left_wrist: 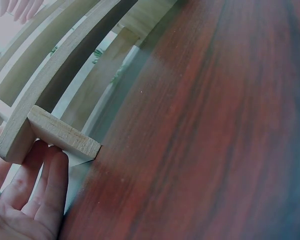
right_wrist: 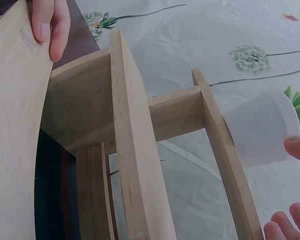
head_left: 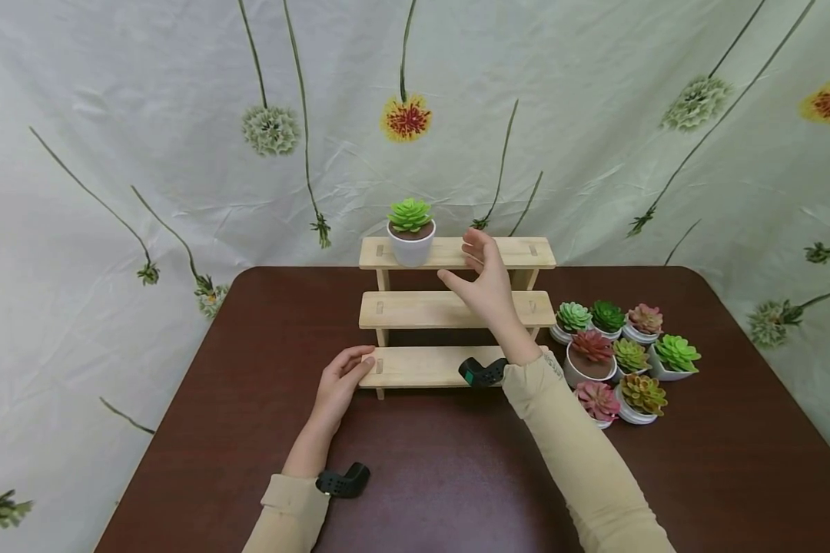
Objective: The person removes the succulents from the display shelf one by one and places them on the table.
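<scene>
A three-tier wooden shelf stands on the dark table. On its top tier, left of the middle, sits a bright green succulent in a white pot. My right hand is just right of that pot, thumb and fingers spread apart, holding nothing. The right wrist view shows the thumb near the rim of the white pot; whether they touch I cannot tell. My left hand grips the left end of the bottom tier, thumb on top. In the left wrist view its fingers curl beneath the board.
Several potted succulents in green, red and pink cluster on the table just right of the shelf. A pale floral cloth hangs behind the dark brown table. Both forearms wear black wrist bands.
</scene>
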### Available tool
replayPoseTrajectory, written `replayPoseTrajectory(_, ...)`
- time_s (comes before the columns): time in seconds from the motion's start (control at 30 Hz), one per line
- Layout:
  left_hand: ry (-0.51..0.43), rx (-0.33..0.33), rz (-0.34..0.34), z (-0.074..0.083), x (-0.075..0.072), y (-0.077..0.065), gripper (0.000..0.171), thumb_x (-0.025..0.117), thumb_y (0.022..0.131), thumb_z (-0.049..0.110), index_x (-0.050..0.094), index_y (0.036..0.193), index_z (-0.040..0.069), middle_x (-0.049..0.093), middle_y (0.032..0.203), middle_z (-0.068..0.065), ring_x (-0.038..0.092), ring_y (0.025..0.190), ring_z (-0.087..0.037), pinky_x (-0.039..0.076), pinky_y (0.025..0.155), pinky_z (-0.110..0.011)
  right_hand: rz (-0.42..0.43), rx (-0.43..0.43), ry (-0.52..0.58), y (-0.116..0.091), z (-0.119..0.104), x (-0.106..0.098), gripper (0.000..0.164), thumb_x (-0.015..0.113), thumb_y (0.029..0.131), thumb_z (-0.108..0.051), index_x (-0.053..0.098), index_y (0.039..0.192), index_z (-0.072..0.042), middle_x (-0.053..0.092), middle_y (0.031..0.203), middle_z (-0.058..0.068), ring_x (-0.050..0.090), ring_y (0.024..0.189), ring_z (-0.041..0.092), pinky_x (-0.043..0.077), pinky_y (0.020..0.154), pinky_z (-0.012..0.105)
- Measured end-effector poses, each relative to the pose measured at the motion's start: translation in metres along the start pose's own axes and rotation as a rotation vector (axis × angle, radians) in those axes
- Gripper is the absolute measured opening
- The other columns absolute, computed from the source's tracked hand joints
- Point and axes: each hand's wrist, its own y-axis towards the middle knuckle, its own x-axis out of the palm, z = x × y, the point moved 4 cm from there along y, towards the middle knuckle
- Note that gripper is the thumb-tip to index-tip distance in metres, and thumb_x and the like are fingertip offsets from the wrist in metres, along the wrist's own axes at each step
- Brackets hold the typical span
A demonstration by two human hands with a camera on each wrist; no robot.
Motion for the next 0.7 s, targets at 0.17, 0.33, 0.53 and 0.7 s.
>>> replayPoseTrajectory(0.17, -0.016, 0.005, 0.003, -0.001, 0.001, 0.0, 0.028, 0.064, 0.09, 0.02, 0.064, 0.116, 0.01, 0.064, 0.111, -0.008, 0.057, 0.094, -0.013, 0.044, 0.079, -0.023, -0.021, 0.009, -0.001, 0.003, 0.0, 0.006, 0.074, 0.075, 0.079, -0.003, 0.033, 0.14, -0.001, 0.04, 0.138, 0.019, 0.041, 0.126, 0.029, 0.033, 0.103, 0.034)
replayPoseTrajectory(0.33, -0.022, 0.005, 0.008, -0.001, 0.0, 0.0, 0.028, 0.064, 0.09, 0.019, 0.064, 0.117, 0.009, 0.064, 0.109, -0.008, 0.058, 0.092, -0.013, 0.044, 0.077, -0.023, -0.036, 0.028, -0.025, 0.006, -0.003, 0.015, 0.072, 0.074, 0.079, -0.005, 0.034, 0.139, -0.002, 0.042, 0.136, 0.014, 0.042, 0.125, 0.024, 0.034, 0.101, 0.028)
replayPoseTrajectory(0.53, -0.016, -0.004, 0.003, -0.001, 0.001, -0.002, 0.029, 0.064, 0.09, 0.02, 0.063, 0.117, 0.01, 0.064, 0.11, -0.009, 0.057, 0.091, -0.013, 0.044, 0.076, -0.024, -0.048, 0.039, -0.02, 0.009, -0.003, 0.024, 0.073, 0.075, 0.078, -0.002, 0.034, 0.139, 0.0, 0.04, 0.137, 0.018, 0.042, 0.125, 0.025, 0.034, 0.101, 0.028)
replayPoseTrajectory(0.7, -0.018, -0.001, 0.001, 0.0, 0.001, -0.002, 0.028, 0.063, 0.091, 0.019, 0.063, 0.117, 0.009, 0.063, 0.11, -0.009, 0.057, 0.092, -0.013, 0.044, 0.077, -0.024, -0.064, 0.04, -0.032, 0.013, -0.003, 0.031, 0.075, 0.076, 0.076, -0.003, 0.034, 0.138, 0.002, 0.041, 0.137, 0.016, 0.042, 0.124, 0.025, 0.034, 0.1, 0.025)
